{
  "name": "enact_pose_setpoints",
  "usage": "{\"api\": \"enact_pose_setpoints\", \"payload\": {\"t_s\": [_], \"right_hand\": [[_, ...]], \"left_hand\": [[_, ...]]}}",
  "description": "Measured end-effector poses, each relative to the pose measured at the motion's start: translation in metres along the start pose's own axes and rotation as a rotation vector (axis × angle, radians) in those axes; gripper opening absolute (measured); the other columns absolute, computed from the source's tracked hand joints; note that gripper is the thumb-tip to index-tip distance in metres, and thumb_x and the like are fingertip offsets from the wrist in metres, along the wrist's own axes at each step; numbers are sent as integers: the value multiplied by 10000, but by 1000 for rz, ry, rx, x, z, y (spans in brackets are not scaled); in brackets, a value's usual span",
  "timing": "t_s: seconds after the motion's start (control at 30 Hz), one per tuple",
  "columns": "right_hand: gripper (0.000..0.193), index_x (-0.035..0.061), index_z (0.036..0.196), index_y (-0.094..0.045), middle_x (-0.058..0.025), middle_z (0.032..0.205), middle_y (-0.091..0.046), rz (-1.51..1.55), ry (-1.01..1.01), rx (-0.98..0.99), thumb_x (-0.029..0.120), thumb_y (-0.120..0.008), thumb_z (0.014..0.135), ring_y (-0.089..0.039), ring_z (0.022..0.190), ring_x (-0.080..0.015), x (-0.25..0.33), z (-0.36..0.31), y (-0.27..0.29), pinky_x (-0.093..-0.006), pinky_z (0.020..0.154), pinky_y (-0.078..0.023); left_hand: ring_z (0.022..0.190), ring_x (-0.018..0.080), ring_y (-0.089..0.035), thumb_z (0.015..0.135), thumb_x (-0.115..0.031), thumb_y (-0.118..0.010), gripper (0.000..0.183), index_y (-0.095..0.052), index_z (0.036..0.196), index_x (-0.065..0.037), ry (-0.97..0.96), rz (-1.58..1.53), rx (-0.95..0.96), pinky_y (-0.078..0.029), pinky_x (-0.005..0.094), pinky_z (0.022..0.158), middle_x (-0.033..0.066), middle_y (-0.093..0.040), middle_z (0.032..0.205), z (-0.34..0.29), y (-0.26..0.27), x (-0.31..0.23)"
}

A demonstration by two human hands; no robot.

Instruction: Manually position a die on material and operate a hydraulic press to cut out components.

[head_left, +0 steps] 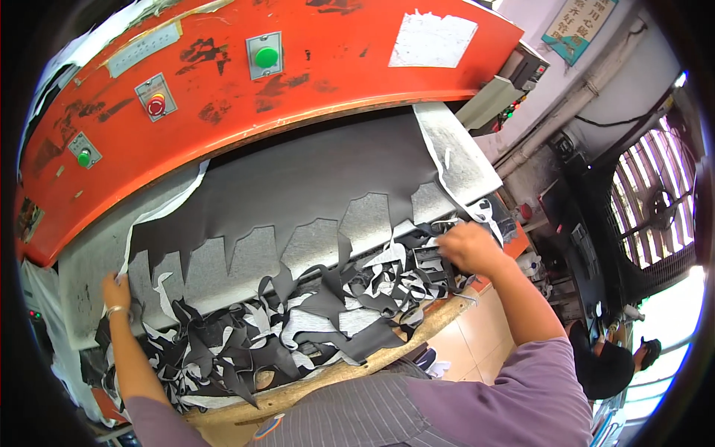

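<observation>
A wide black sheet (320, 164) with a pale underside lies across the grey press bed (313, 242). Its near edge is cut into a jagged outline. At the sheet's left edge, my left hand (117, 293) is closed, pinching the near corner. My right hand (471, 249) has curled fingers over the right end of the scrap heap, near the sheet's right corner. What its fingers hold is hidden. Black and white offcuts (320, 324) are piled along the bed's near side, between my forearms.
The red press beam (335, 67) spans the back, carrying green buttons (266, 57) and a red button (156, 105). A wooden rail (417, 335) borders the scraps nearest my body. At the right are a large fan (655, 201) and another person (607, 365) in dark clothes.
</observation>
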State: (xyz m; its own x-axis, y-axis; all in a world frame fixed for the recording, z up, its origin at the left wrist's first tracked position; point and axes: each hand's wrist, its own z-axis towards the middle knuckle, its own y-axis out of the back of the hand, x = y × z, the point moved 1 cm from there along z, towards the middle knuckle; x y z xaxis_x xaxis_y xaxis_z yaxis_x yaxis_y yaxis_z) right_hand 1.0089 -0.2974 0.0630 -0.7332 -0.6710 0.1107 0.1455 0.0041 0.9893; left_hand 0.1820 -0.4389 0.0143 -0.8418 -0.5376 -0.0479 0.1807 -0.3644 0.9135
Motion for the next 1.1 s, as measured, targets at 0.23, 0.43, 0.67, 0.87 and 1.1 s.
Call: {"api": "enact_pose_setpoints", "payload": {"t_s": [0.23, 0.43, 0.67, 0.87, 1.1], "right_hand": [[321, 90, 1049, -629, -119, 951, -622, 53, -121, 168, 260, -688, 784, -593, 882, -330, 28, -49, -22, -431, 757, -480], [312, 214, 1031, -696, -17, 1178, -598, -159, 478, 166, 136, -582, 752, -534, 1151, -229, 36, -6, -16, -378, 892, -415], [244, 189, 942, -707, 9, 941, -616, -233, 811, 253, 191, -578, 734, -570, 957, -201, 30, 36, -10, -354, 888, -425], [153, 126, 820, -645, -19, 795, -567, -211, 561, 69, 151, -636, 669, -564, 748, -224, 80, 42, 64, -364, 665, -471], [105, 28, 850, -609, -137, 771, -542, 361, 39, -98, 122, -659, 849, -546, 706, -349, 238, 186, 36, -405, 625, -445]], "left_hand": [[927, 443, -625, 901, -439, -544, 485, -687, 874, 24, 49, 163, 427, -491, 505, 781, 258, -663, 931, 29, -14, -71], [692, 171, -547, 814, -324, -716, 280, -655, 807, -51, 179, -225, 511, -464, 368, 686, 58, -641, 747, 0, 38, -56], [917, 322, -627, 824, -287, -685, 210, -671, 934, -108, 304, -113, 378, -462, 421, 831, 110, -690, 960, -18, 56, -81], [1131, 289, -535, 831, -253, -635, 246, -671, 1051, -148, -56, -185, 107, -390, 440, 947, 87, -625, 1182, -7, 68, -88], [1188, 272, -503, 881, -216, -558, 305, -664, 1159, -147, -399, -395, 23, -368, 437, 990, 45, -600, 1268, -7, 15, -87]]}}
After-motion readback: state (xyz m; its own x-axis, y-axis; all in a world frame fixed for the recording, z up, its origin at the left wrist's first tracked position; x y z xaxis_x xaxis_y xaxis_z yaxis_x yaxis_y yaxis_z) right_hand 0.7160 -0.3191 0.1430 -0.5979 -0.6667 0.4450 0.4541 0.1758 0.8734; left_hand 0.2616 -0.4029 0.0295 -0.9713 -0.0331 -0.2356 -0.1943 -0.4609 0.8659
